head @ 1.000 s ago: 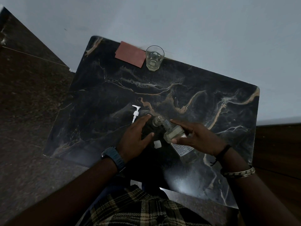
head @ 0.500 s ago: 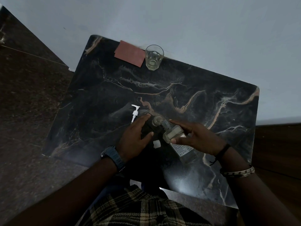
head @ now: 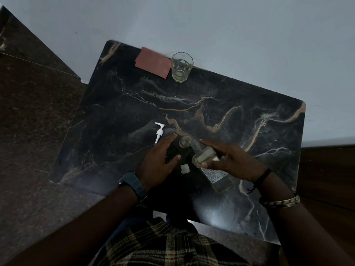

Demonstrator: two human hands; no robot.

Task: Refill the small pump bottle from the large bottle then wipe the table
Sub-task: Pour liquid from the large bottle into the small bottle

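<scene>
The small pump bottle (head: 184, 141) stands open-mouthed near the middle of the black marble table (head: 249, 121). My left hand (head: 157, 162) grips it, thumb on the near side and fingers on the far side. My right hand (head: 228, 160) holds the large clear bottle (head: 206, 160), which is tilted with its neck at the small bottle's mouth. The large bottle's labelled base points back toward me. The white pump head (head: 159, 131) lies on the table left of my left hand. A small white cap (head: 184, 168) lies between my hands.
A folded reddish cloth (head: 152, 64) lies at the table's far edge, with a clear drinking glass (head: 181, 67) right beside it. A pale wall runs behind the table. Dark stone floor lies to the left.
</scene>
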